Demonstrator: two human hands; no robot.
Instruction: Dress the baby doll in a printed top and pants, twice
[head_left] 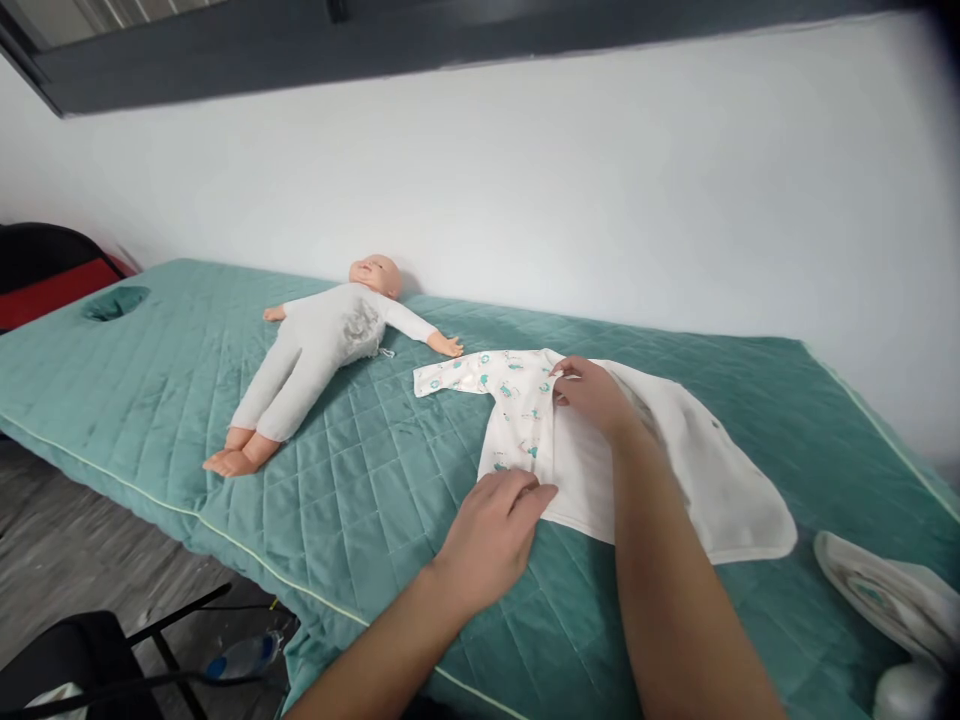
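A white baby shirt (517,400) with small teal prints lies spread on the teal quilted bed (375,470), one sleeve stretched left. My right hand (592,395) pinches the shirt's front panel near the collar, fingers closed on the cloth. My left hand (495,530) presses on the shirt's lower hem, with its fingers together on the fabric. A baby doll (322,350) in a white bodysuit lies on its back to the left of the shirt, arms out, not touched by either hand.
A folded white garment (885,595) with teal print lies at the bed's right edge. A white wall (600,180) runs behind the bed. A black chair frame (112,660) and a plastic bottle (244,655) are on the floor at lower left. A red-and-black seat (45,280) stands far left.
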